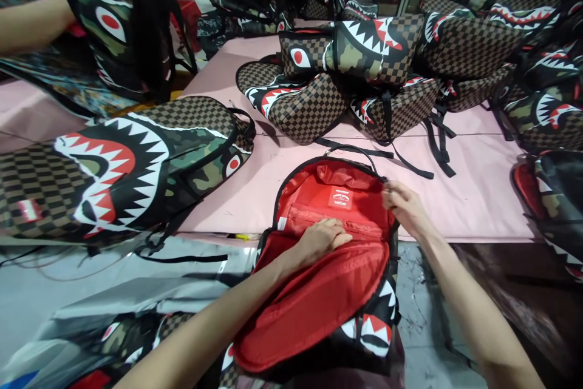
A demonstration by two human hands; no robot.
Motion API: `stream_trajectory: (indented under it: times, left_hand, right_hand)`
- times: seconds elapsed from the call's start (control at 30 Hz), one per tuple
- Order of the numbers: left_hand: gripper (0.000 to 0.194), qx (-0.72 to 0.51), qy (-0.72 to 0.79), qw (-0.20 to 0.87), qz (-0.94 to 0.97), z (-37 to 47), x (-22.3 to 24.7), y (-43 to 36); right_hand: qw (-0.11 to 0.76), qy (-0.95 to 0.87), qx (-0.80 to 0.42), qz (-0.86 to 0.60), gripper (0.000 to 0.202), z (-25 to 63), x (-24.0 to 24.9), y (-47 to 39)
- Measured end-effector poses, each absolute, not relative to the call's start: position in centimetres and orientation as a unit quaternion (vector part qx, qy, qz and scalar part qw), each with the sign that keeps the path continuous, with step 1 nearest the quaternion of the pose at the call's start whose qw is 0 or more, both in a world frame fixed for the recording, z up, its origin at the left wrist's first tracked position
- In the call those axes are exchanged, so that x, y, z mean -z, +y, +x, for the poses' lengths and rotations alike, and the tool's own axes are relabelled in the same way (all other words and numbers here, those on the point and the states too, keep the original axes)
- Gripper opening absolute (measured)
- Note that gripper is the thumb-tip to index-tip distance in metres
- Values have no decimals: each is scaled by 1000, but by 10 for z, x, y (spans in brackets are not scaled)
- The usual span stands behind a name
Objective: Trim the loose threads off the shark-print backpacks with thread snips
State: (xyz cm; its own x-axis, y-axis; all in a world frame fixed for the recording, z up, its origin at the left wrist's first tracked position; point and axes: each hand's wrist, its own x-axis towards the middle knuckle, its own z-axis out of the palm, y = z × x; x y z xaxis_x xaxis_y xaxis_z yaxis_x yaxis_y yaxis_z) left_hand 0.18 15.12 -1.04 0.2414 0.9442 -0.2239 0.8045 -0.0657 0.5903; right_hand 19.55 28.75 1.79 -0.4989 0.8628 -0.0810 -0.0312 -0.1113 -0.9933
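Observation:
An unzipped backpack (314,310) with a bright red lining lies at the table's front edge, its front panel folded down toward me. My left hand (321,240) reaches into the opening and rests on the lining, fingers loosely bent and thumb a little apart. At the upper right of the opening, my right hand (404,204) pinches the backpack's zippered rim. A label (340,197) shows on the inner back wall. Shark teeth in white and red mark the outer side. What lies under my left fingers is hidden.
A pink-covered table (218,201) bears a large checkered shark backpack (191,128) at left and a pile of similar bags (300,104) behind. More backpacks (555,91) stand at right. Another person's arm (36,28) holds a backpack (113,31) at upper left. Plastic-wrapped bags (132,334) lie below.

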Motion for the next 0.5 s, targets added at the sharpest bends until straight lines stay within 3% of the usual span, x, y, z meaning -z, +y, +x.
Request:
stream_trajectory:
  times: [0.1, 0.17, 0.3, 0.5]
  left_hand:
    - [36, -122, 557, 347, 744, 10, 15, 132]
    - [39, -113, 561, 342, 745, 17, 19, 118]
    - [44, -91, 571, 290, 763, 29, 27, 94]
    - [47, -69, 578, 241, 776, 31, 29, 74]
  right_hand:
    - [463, -503, -603, -410, 35, 248, -27, 265]
    - [497, -470, -551, -478, 28, 277, -9, 238]
    - [344, -461, -571, -586, 39, 288, 59, 170]
    - [405, -443, -538, -592, 37, 257, 98, 125]
